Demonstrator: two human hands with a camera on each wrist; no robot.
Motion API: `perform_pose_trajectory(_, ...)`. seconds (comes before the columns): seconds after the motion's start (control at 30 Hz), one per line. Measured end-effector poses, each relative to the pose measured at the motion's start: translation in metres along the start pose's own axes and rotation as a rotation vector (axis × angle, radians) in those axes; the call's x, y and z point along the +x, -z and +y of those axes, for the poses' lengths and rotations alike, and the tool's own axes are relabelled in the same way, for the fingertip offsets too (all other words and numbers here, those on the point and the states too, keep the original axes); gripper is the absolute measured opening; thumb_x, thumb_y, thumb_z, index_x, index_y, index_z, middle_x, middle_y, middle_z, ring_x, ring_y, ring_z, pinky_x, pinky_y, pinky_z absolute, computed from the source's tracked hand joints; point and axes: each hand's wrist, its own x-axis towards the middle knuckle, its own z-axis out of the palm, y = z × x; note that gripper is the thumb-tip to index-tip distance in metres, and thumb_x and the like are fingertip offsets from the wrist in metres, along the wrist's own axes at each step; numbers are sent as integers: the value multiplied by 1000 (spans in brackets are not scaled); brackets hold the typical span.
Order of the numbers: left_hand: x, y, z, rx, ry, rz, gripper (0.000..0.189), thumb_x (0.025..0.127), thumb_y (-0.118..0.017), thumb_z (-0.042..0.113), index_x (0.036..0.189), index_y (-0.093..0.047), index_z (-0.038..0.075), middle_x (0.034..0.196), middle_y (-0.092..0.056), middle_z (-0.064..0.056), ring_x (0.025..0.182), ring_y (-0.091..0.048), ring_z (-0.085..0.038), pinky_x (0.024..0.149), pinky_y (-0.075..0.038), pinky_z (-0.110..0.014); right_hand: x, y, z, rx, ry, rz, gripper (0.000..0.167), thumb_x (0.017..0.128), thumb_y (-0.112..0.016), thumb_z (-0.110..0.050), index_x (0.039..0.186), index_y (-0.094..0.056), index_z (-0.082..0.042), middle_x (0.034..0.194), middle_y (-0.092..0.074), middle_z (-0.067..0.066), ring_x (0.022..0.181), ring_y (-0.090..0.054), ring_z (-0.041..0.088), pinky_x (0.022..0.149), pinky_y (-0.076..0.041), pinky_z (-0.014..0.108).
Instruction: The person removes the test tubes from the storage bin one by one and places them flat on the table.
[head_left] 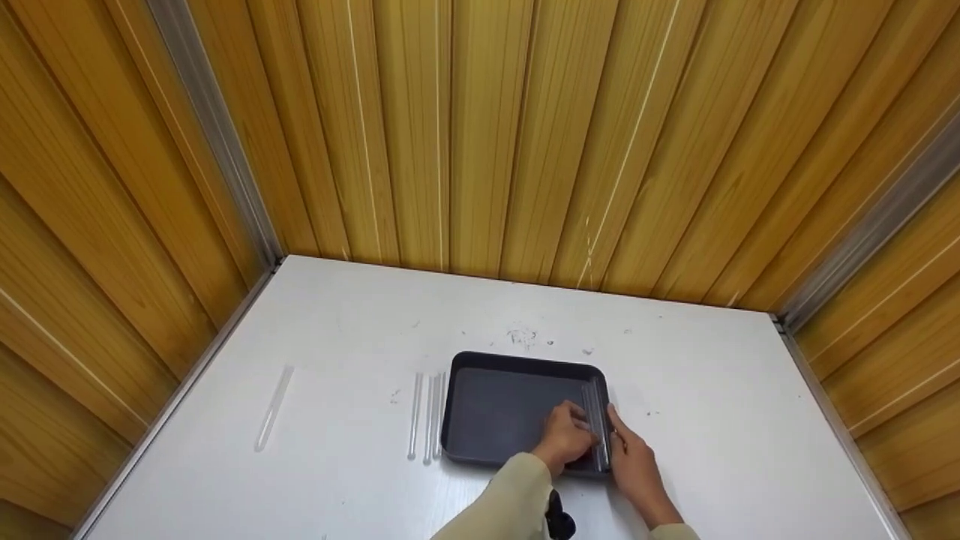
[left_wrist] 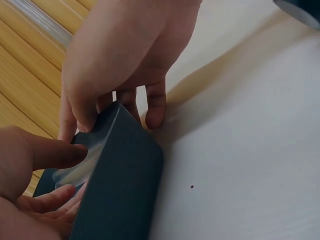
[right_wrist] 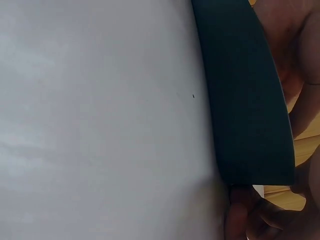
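Observation:
A dark rectangular tray (head_left: 495,412) lies on the white table, with clear test tubes (head_left: 595,405) side by side along its inner right wall. My left hand (head_left: 566,436) reaches over the near rim into the tray, its fingers bent at these tubes. In the left wrist view, the rounded tube ends (left_wrist: 75,172) show between its thumb and fingers. Outside the right wall, my right hand (head_left: 636,465) grips the tray near its near right corner, thumb at the rim and other fingers down the outside. The right wrist view shows mostly the tray's outer wall (right_wrist: 250,100).
Several more clear tubes (head_left: 415,416) lie parallel just left of the tray, the closest against its left wall. A single tube (head_left: 274,409) lies farther left at a slant. Wood-patterned panels (head_left: 487,150) enclose the table (head_left: 360,315) at the back and sides.

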Motion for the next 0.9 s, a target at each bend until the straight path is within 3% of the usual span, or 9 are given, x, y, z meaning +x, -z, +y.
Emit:
perform_pose_trajectory(0.3, 0, -4, 1, -16, -11, 51, 34, 72, -73, -7, 100, -59, 6, 83, -65, -3, 71, -57, -10, 60, -51, -24, 0, 1, 1, 8, 4, 6, 50, 102, -33, -9, 151, -29, -18, 150, -33, 23, 140, -32, 40, 113, -29, 55)
perform_pose_trajectory(0.53, 2, 6, -2, -16, -14, 47, 35, 72, -71, -8, 102, -60, 6, 83, -66, -2, 74, -57, -10, 60, -50, -23, 0, 0, 1, 3, 12, 6, 50, 103, -32, -9, 151, -29, -17, 151, -32, 23, 140, -31, 40, 114, -28, 54)
perform_pose_trajectory(0.9, -1, 24, -2, -89, -42, 20, 37, 73, -65, -12, 105, -61, 6, 84, -66, -5, 67, -57, -10, 53, -49, -23, 1, 0, 1, -9, 7, -10, 51, 103, -32, -9, 153, -26, -17, 152, -31, 23, 140, -31, 41, 114, -28, 54)
